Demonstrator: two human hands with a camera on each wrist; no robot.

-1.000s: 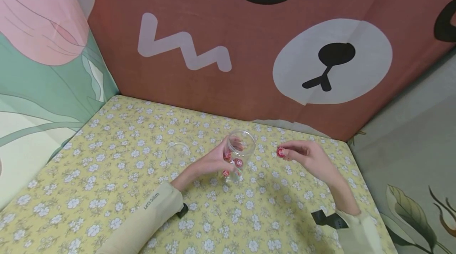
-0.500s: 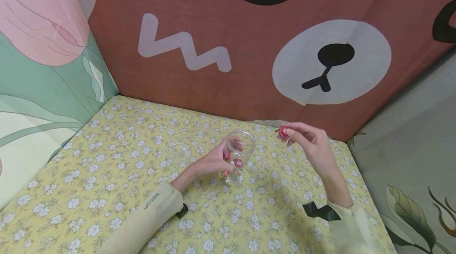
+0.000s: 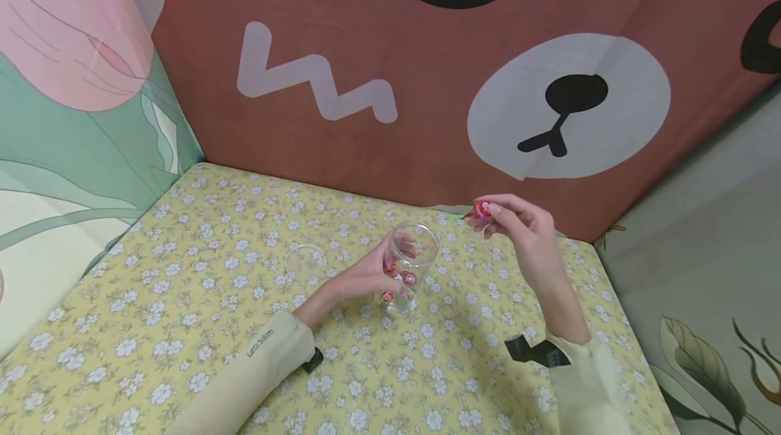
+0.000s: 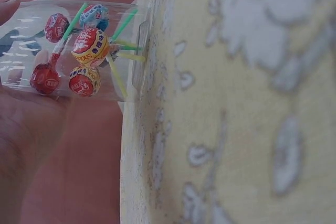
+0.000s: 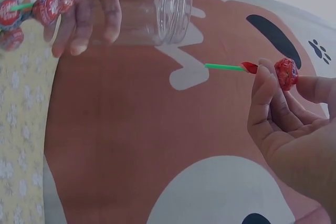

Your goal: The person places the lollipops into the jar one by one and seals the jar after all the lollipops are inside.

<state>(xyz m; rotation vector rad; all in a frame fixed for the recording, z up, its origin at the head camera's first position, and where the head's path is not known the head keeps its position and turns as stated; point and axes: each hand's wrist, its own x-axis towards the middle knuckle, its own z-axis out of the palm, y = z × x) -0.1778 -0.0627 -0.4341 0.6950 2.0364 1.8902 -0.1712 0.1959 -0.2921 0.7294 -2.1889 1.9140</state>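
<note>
My left hand (image 3: 366, 276) grips a clear, open-topped plastic jar (image 3: 417, 255) that stands on the table. Several wrapped lollipops (image 4: 89, 47) lie inside it with their heads up and their green and yellow sticks toward the bottom, as the left wrist view shows. Up and to the right of the jar's mouth, my right hand (image 3: 529, 235) pinches a red-wrapped lollipop (image 5: 286, 74) by its head between thumb and fingers. Its green stick (image 5: 223, 66) points left, toward the jar, and is apart from the rim.
A clear round lid (image 3: 305, 263) lies flat on the table left of the jar. The table wears a yellow floral cloth (image 3: 201, 326). A brown printed backdrop (image 3: 342, 157) rises right behind its far edge, with printed fabric at both sides.
My right hand has risen and moved slightly left with the lollipop, turning it so the green stick now shows pointing left. The left hand and the jar have stayed put.
</note>
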